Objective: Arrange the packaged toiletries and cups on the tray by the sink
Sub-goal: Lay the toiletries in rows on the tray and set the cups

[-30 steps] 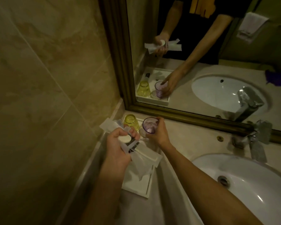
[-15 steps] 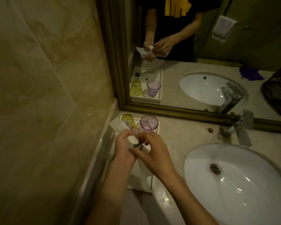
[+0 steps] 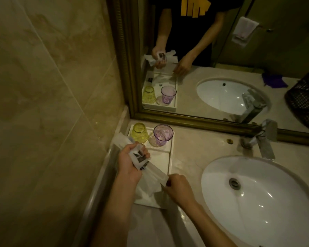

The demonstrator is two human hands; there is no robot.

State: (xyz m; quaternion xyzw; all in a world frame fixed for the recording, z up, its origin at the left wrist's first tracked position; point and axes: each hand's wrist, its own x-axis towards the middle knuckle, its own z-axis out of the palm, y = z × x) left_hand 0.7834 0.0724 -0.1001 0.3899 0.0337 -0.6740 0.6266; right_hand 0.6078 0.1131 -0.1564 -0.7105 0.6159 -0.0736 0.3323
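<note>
Your left hand (image 3: 130,164) grips several packets (image 3: 141,158) above the tray (image 3: 169,157); your right hand (image 3: 179,187) seems to pinch one packet's end. If you pull carelessly, the bunch may slip and knock the cups (image 3: 163,135) behind.

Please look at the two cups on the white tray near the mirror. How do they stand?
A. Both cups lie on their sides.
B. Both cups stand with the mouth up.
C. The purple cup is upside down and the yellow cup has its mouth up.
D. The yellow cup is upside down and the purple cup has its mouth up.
D: the yellow cup shows its closed base on top, while the purple cup shows an open rim; both are on the tray.
</note>
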